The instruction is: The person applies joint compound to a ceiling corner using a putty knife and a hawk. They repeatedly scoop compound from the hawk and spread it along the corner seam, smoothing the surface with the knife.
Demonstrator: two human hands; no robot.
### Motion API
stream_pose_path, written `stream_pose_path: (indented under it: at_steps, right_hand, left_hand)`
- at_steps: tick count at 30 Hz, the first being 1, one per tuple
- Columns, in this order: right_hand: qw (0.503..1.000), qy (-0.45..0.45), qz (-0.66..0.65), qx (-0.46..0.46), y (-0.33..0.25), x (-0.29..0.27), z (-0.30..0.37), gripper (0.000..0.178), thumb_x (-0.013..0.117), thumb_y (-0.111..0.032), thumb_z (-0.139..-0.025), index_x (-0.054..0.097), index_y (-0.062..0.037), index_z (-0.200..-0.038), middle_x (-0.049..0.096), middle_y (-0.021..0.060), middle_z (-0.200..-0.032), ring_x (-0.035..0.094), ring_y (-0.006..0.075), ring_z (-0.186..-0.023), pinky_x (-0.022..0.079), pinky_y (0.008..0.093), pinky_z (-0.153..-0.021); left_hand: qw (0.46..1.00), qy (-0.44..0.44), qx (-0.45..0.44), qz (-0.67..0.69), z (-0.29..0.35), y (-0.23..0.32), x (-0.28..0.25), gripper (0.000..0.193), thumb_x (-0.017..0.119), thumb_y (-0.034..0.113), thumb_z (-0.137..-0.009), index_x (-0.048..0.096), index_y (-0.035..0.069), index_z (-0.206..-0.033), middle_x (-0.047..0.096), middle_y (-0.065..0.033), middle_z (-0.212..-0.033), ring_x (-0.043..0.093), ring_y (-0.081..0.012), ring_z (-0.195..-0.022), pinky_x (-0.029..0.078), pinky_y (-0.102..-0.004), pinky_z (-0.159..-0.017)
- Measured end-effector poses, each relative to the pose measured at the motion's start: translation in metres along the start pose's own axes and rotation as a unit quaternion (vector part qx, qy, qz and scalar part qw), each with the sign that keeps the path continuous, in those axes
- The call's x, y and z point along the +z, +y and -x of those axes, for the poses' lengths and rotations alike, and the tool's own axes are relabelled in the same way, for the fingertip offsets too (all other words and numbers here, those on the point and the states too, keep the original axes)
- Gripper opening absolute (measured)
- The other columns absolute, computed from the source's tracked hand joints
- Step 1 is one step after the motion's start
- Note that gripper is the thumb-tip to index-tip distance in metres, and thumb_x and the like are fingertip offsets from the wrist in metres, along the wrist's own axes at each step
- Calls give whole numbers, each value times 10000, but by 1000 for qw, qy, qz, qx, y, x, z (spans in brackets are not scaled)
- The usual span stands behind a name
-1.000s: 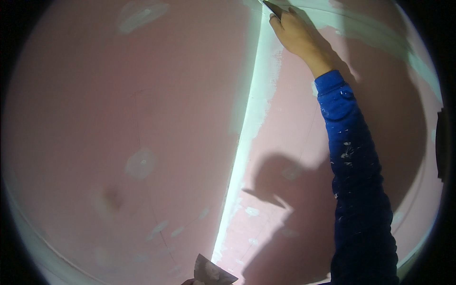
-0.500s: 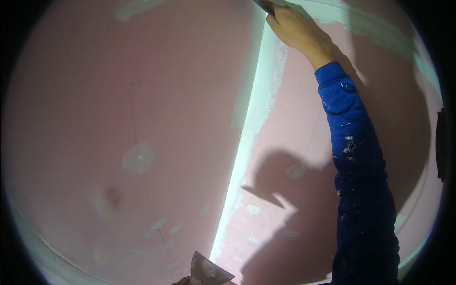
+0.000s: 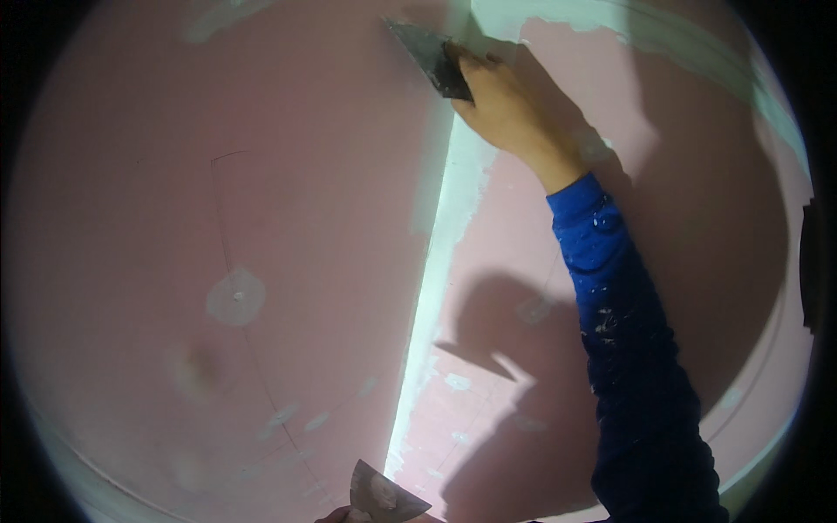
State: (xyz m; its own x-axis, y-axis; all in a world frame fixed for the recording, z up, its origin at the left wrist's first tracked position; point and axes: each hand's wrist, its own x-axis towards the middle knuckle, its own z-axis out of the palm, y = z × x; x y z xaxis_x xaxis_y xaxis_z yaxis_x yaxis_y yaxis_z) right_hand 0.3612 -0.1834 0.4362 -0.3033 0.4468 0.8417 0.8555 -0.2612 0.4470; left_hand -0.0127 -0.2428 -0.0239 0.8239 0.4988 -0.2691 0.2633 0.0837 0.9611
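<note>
My right hand [image 3: 508, 106] is closed around a wide putty knife [image 3: 425, 57] near the upper middle. Its blade points up and left over the pink board, beside a pale strip of joint compound [image 3: 433, 253] along the inside corner. Whether the blade touches the board I cannot tell. Down at the lower edge, part of my left hand [image 3: 332, 516] grips a second putty knife [image 3: 364, 482], blade upward, with a lump of compound [image 3: 384, 493] on it. Most of that hand is out of the picture.
Pink wallboard [image 3: 323, 200] fills both sides of the corner. Dried patches, such as a round one [image 3: 236, 297], dot the left side. A pale band of compound [image 3: 697, 52] curves across the upper right. My shadow [image 3: 540, 453] falls on the right side.
My right hand has come down and left with its putty knife, so the blade now shows over the left board. The left hand's knife has hardly moved. The view has shifted slightly.
</note>
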Motion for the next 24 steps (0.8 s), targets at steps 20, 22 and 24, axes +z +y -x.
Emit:
stream_pose_path:
  at_steps: [20, 22, 24]
  right_hand:
    - [991, 113, 65, -36, 53, -47, -68, 343, 507, -242, -964, 697, 43, -970, 684, 288, -947, 667, 446, -912, 520, 519, -812]
    - [994, 72, 86, -15, 53, -45, -71, 341, 505, -227, -958, 699, 52, -930, 680, 292, -903, 669, 453, -878, 520, 527, -789]
    - [994, 54, 97, 3, 52, -42, -73, 342, 505, -215, -953, 699, 60, -893, 675, 295, -867, 669, 459, -851, 521, 532, -770]
  left_hand:
    - [999, 9, 21, -22, -5, -3, 3, 511, 665, 288, -954, 512, 58, -1385, 656, -40, -933, 607, -110, -767, 508, -281, -611]
    - [998, 14, 54, -14, -6, -2, 6, 520, 672, 291, -946, 513, 59, -1384, 662, -44, -923, 619, -124, -761, 514, -293, -610]
    - [999, 17, 26, -18, -7, -3, 7, 518, 658, 310, -952, 513, 64, -1384, 676, -56, -930, 639, -143, -782, 528, -309, -624]
